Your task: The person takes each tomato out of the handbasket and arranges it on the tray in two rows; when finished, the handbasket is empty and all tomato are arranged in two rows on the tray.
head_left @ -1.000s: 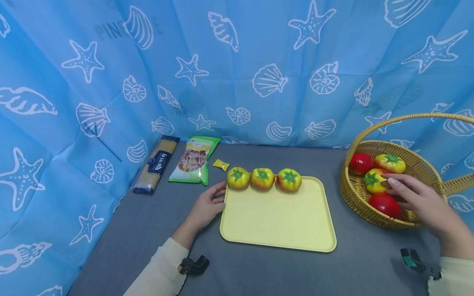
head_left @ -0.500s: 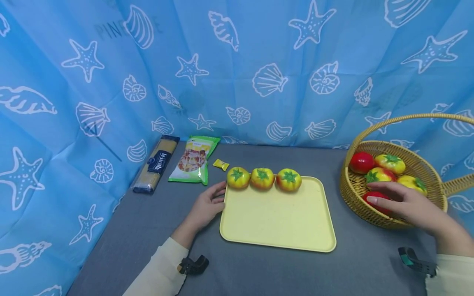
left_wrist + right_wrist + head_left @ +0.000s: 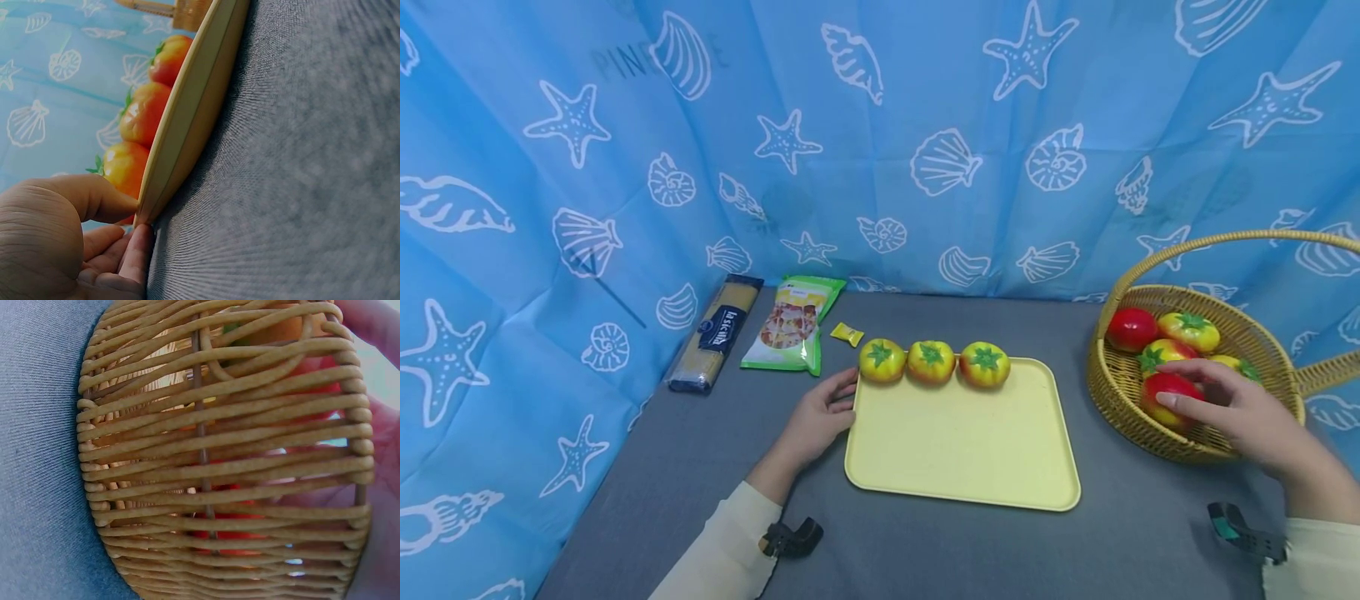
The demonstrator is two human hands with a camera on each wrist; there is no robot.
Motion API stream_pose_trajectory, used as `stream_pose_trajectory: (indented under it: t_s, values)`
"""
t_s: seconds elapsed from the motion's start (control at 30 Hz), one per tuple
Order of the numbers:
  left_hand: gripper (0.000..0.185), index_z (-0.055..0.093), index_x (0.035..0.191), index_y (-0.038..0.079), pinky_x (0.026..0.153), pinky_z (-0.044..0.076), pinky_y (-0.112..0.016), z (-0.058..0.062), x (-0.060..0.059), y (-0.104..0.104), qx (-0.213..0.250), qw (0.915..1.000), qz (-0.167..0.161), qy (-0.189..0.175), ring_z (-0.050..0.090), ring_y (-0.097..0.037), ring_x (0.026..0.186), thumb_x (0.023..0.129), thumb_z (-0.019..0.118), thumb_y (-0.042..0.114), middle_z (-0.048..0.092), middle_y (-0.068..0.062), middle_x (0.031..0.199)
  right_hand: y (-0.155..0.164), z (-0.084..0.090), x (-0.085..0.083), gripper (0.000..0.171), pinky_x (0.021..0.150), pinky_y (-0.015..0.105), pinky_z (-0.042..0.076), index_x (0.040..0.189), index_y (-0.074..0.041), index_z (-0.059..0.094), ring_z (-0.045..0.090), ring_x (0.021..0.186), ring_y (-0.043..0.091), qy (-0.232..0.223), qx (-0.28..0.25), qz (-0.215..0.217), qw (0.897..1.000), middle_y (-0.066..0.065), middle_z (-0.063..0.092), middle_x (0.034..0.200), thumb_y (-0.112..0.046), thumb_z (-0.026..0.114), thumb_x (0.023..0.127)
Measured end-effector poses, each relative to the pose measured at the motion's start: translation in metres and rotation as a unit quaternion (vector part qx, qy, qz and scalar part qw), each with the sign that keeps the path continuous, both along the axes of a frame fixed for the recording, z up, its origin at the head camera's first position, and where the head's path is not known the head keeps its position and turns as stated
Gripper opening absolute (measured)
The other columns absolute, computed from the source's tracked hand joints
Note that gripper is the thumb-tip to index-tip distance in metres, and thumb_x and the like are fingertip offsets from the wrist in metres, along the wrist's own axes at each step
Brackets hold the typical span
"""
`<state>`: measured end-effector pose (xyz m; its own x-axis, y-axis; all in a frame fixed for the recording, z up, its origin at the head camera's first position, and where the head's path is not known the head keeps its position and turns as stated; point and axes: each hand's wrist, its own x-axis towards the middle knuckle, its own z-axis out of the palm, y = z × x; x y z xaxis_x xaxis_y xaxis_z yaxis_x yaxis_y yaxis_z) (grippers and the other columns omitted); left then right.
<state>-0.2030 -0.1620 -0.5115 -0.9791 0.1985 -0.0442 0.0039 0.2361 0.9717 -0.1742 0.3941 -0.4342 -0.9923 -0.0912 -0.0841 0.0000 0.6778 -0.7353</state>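
Right hand is inside the wicker basket, fingers curled over the near red tomato — the fingertips wrap its top and front side, the palm behind it toward the person. So the fruit lies just ahead of and under the fingers, at the basket's front-left, on the side nearest the tray. Whether it is lifted clear of the basket floor is hard to tell; the right wrist view shows only red through the weave and a bit of finger at the rim.

The tomato is round, no long axis to speak of. Around it in the basket: a second red tomato at the back left, and three yellow-orange ones with green caps, close beside the held one.

Left hand is well apart from the basket, at the left edge of the yellow tray — thumb on top of the rim, fingers beneath, pinching the tray's corner as the left wrist view shows.

Three yellow-orange tomatoes stand in a row along the tray's far edge, touching or nearly so. The right hand is plainly the nearer one to the basket.
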Motion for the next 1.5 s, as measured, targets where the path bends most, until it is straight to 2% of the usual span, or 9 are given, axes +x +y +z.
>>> stream_pose_trajectory:
  t_s: [0.13,0.2,0.23,0.47,0.7,0.97,1.1,1.27,1.5]
  values:
    - [0.071,0.047,0.162,-0.001,0.107,0.056,-0.039,0.0,0.0,0.0,-0.002,1.0,0.001,0.002,0.059,-0.033,0.137,0.094,0.065,-0.004,0.052,-0.017,0.16,0.002,-0.003,0.006,0.041,0.074,0.015,0.059,0.146,-0.017,0.056,0.058,0.109,0.007,0.039,-0.084,-0.041,0.995,0.008,0.045,0.142,-0.014,0.069,0.108]
    - [0.071,0.047,0.162,-0.001,0.107,0.056,-0.039,0.001,0.001,0.0,-0.002,1.0,0.002,0.003,0.059,-0.033,0.137,0.094,0.065,-0.004,0.052,-0.017,0.161,0.003,-0.005,0.008,0.044,0.075,0.015,0.059,0.145,-0.029,0.057,0.055,0.103,-0.008,0.054,-0.126,-0.052,0.989,-0.004,0.042,0.139,-0.01,0.068,0.107]
    - [0.071,0.047,0.162,-0.001,0.107,0.056,-0.039,0.001,0.001,0.0,-0.001,1.0,0.002,0.003,0.059,-0.033,0.137,0.094,0.065,-0.004,0.052,-0.017,0.16,0.003,-0.005,0.009,0.047,0.075,0.015,0.06,0.146,-0.033,0.056,0.056,0.103,-0.01,0.058,-0.139,-0.058,0.987,-0.008,0.041,0.138,-0.009,0.068,0.108]
    - [0.071,0.047,0.162,-0.002,0.107,0.057,-0.04,-0.002,0.0,-0.001,-0.001,1.0,-0.001,0.007,0.06,-0.035,0.136,0.094,0.065,-0.003,0.052,-0.018,0.16,0.0,-0.004,0.016,0.051,0.075,0.012,0.058,0.147,-0.039,0.053,0.052,0.105,-0.004,0.083,-0.144,-0.097,0.981,0.003,0.04,0.144,-0.011,0.069,0.107]
    - [0.071,0.047,0.163,-0.001,0.107,0.056,-0.04,-0.003,0.0,-0.001,0.002,0.9999,-0.005,0.009,0.06,-0.034,0.136,0.094,0.065,-0.003,0.052,-0.017,0.16,-0.011,0.0,0.019,0.067,0.078,0.008,0.054,0.164,-0.033,0.05,0.05,0.111,-0.002,0.093,-0.141,-0.102,0.98,0.002,0.037,0.156,-0.009,0.072,0.106]
    - [0.071,0.047,0.162,0.0,0.106,0.057,-0.04,-0.003,-0.001,-0.002,0.006,1.0,-0.004,0.003,0.062,-0.034,0.133,0.094,0.066,-0.002,0.054,-0.018,0.158,-0.027,0.006,0.017,0.067,0.079,0.012,0.058,0.155,-0.026,0.053,0.058,0.113,-0.004,0.13,-0.166,-0.046,0.976,-0.013,0.044,0.142,0.008,0.072,0.1]
    - [0.071,0.047,0.162,-0.001,0.105,0.058,-0.04,-0.003,0.0,-0.002,0.006,1.0,-0.004,0.0,0.063,-0.034,0.132,0.094,0.066,-0.002,0.054,-0.018,0.158,-0.038,0.009,0.018,0.072,0.079,0.013,0.059,0.159,-0.023,0.053,0.057,0.117,0.0,0.143,-0.163,-0.034,0.976,-0.011,0.045,0.144,0.009,0.073,0.099]
    - [0.071,0.047,0.162,-0.001,0.105,0.058,-0.039,0.0,0.001,-0.001,0.003,1.0,-0.007,0.0,0.063,-0.035,0.131,0.094,0.066,-0.003,0.054,-0.019,0.157,-0.051,0.014,0.017,0.07,0.081,0.014,0.059,0.162,-0.021,0.052,0.055,0.121,0.003,0.138,-0.159,-0.018,0.977,0.0,0.042,0.15,0.005,0.073,0.1]
    - [0.07,0.047,0.162,-0.002,0.104,0.058,-0.039,0.0,0.001,-0.002,0.004,0.9999,-0.009,0.004,0.064,-0.035,0.13,0.094,0.065,-0.003,0.055,-0.02,0.156,-0.076,0.015,0.013,0.075,0.085,0.018,0.06,0.154,-0.025,0.043,0.057,0.123,0.007,0.134,-0.19,0.022,0.972,0.003,0.038,0.149,0.01,0.075,0.096]
